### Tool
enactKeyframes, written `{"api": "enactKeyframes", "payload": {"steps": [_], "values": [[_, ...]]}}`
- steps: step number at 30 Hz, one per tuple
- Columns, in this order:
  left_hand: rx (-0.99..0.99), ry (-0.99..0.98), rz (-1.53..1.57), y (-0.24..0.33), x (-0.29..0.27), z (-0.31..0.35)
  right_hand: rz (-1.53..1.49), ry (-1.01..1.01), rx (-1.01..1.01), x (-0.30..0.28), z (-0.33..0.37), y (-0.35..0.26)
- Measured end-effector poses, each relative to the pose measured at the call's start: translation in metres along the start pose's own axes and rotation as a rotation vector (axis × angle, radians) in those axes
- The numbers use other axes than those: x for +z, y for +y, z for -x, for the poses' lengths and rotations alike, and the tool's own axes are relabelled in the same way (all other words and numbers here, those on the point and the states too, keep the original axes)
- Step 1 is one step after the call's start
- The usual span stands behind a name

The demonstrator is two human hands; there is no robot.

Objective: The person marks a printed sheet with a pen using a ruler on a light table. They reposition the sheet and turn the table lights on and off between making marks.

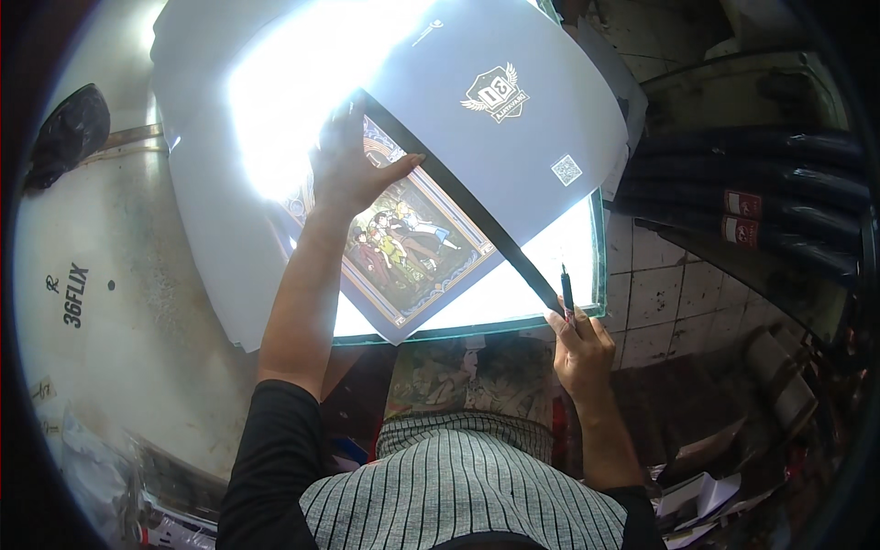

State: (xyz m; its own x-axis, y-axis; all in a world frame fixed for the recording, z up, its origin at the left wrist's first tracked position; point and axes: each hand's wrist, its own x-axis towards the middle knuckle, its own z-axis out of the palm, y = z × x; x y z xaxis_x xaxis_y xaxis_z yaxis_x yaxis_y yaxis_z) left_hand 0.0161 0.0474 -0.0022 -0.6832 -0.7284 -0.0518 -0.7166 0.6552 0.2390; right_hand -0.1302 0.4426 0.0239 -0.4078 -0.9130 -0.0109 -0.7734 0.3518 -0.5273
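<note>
A large dark blue printed sheet point(513, 174), with a pale crest and a small square code, lies on a brightly lit glass panel point(573, 243). Part of it shows a framed picture of several cartoon figures point(403, 240). Slanting across the sheet is a long black ruler point(467, 202). My left hand point(353, 170) presses flat near the ruler's far end, thumb spread onto its edge; glare washes out its fingertips. At the ruler's near end, my right hand point(582, 353) grips a slim dark pen-like tool point(566, 291), thin tip pointing away from me. Whether those fingers also pinch the ruler I cannot tell.
Plain grey sheets point(206, 238) stick out under the print on the left, over a pale worn tabletop point(137, 302). A black wrapped bundle point(73, 128) sits at far left. Dark rolls point(788, 202) lie at right beside a tiled floor point(655, 289). Boxes point(697, 422) stand lower right.
</note>
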Motion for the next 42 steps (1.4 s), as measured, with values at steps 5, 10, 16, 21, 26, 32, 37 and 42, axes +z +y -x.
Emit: {"api": "enactKeyframes", "payload": {"steps": [5,10,16,21,26,32,37,42], "values": [[-0.127,-0.225,-0.041,0.021,-0.025,-0.006,-0.046,-0.068,0.022,-0.010,-0.006,-0.002],[-0.252,-0.428,-0.052,0.037,-0.041,-0.019,-0.354,-0.133,0.196,-0.048,-0.006,0.020],[-0.296,-0.434,-0.001,0.033,-0.056,-0.018,-0.398,0.250,0.047,-0.063,-0.062,0.054],[-0.292,-0.412,0.020,0.038,-0.042,-0.019,-0.853,0.269,-0.186,-0.007,-0.211,-0.004],[-0.291,-0.431,-0.013,0.036,-0.049,-0.016,-0.916,0.094,-0.123,0.054,-0.319,-0.078],[-0.297,-0.463,0.003,0.034,-0.058,-0.014,-0.679,0.036,-0.235,0.082,-0.365,-0.103],[-0.297,-0.478,0.016,0.037,-0.061,-0.016,-0.586,0.063,-0.285,0.090,-0.373,-0.097],[-0.301,-0.491,0.010,0.035,-0.063,-0.015,-0.627,0.017,-0.221,0.085,-0.370,-0.104]]}}
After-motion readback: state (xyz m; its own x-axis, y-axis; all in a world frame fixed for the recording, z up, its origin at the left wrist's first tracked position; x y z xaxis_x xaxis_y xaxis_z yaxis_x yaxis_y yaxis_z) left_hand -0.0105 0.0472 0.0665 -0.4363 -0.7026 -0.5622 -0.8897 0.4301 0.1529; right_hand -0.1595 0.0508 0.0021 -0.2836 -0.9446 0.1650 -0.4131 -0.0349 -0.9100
